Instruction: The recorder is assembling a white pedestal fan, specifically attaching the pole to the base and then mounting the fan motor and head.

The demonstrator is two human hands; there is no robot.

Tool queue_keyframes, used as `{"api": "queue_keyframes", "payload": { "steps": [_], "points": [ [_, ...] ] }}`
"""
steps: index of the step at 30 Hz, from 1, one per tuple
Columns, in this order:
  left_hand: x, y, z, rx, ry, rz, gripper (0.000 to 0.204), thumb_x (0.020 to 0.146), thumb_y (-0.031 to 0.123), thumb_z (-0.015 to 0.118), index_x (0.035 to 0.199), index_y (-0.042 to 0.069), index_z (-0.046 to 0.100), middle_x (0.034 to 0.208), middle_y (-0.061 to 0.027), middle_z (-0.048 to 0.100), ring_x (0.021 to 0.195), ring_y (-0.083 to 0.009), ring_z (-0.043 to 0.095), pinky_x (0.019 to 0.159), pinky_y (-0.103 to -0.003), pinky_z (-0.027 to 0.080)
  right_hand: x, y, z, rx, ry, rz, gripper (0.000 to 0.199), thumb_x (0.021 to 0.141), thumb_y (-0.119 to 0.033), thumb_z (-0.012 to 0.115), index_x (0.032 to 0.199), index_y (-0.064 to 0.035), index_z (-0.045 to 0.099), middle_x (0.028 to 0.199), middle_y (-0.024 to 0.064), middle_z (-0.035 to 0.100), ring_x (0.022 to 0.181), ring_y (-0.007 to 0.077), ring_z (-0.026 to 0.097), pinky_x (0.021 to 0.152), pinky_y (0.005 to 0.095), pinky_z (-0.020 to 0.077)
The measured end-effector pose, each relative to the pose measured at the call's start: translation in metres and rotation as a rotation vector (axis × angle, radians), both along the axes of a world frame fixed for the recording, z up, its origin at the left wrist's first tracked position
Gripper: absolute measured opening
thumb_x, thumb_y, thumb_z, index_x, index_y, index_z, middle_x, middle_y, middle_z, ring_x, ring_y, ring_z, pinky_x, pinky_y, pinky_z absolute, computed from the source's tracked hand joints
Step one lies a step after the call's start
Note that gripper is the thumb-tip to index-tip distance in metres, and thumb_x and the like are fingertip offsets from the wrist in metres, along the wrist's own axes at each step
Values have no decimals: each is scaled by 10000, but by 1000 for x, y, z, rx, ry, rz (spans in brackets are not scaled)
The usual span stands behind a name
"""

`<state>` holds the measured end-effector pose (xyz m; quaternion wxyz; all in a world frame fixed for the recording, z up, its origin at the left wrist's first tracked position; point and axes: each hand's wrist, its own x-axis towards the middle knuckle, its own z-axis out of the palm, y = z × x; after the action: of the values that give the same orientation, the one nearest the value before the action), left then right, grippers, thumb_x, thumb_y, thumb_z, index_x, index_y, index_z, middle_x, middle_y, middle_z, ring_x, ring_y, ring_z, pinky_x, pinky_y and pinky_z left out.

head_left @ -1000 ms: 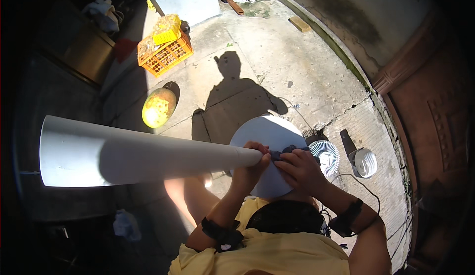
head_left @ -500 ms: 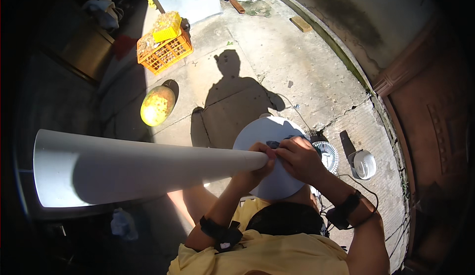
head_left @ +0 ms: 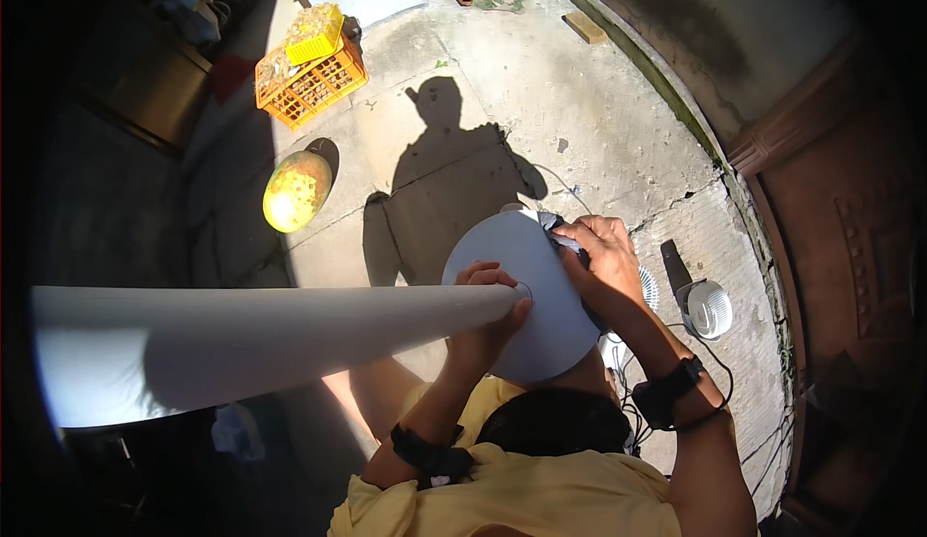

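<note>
A long white pole [head_left: 280, 336] stretches from the left edge to the middle and ends at a round white disc-shaped base [head_left: 536, 339]. My left hand [head_left: 488, 336] is wrapped round the pole's narrow end, close against the disc. At the disc's upper right rim, my right hand [head_left: 606, 259] grips a crumpled cloth [head_left: 557, 226], dark with pale patches, and presses it to the edge. The pole and disc are held up above my lap. My right fingertips are partly hidden by the cloth.
Right of my forearm, a white fan-like part with a grille [head_left: 711, 310] lies on the concrete, near dark cables [head_left: 713, 349]. Another round grille [head_left: 649, 289] shows behind my right wrist. A yellow-green melon-like fruit [head_left: 296, 192] and an orange crate [head_left: 314, 88] stand farther left.
My right hand has moved with the cloth from the pole's end up to the disc's upper right rim. The disc has tilted slightly, and the pole's far end has shifted left and down.
</note>
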<state>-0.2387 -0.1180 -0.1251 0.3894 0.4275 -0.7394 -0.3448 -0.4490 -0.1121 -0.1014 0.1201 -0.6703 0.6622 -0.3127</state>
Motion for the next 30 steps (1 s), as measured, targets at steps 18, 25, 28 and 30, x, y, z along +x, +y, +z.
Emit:
{"api": "queue_keyframes", "payload": {
  "steps": [18, 25, 28, 30],
  "points": [
    [-8, 20, -24, -112, -78, 263, 358, 813, 238, 762, 1047, 18, 603, 1095, -150, 599, 1301, -392, 423, 1066, -553, 339, 2, -5, 8, 117, -325, 1, 292, 821, -100, 665, 1110, -60, 652, 1111, 133, 607, 1038, 277, 609, 927, 335, 464],
    [-7, 5, 6, 124, 428, 177, 283, 839, 7, 609, 1100, 11, 500, 1102, -154, 607, 1181, -307, 572, 1108, -408, 325, 11, 9, 32, -127, -379, 12, 351, 805, -99, 706, 1149, -83, 642, 1123, 168, 550, 1076, 321, 567, 907, 372, 474],
    [-8, -15, 30, 131, 537, 192, 243, 829, -35, 551, 1059, 13, 489, 1068, -154, 608, 1121, -268, 604, 1119, -392, 306, 17, 32, 40, -63, -312, 14, 361, 804, -82, 708, 1156, -82, 632, 1149, 166, 496, 1092, 309, 546, 915, 375, 474],
    [-5, -25, 32, 130, 622, 205, 195, 834, -35, 565, 1011, 19, 503, 1002, -124, 601, 1027, -235, 630, 1050, -374, 387, 22, 46, 41, -3, -282, 74, 354, 804, -94, 713, 1149, -80, 633, 1159, 172, 482, 1096, 317, 544, 921, 375, 479]
  ]
}}
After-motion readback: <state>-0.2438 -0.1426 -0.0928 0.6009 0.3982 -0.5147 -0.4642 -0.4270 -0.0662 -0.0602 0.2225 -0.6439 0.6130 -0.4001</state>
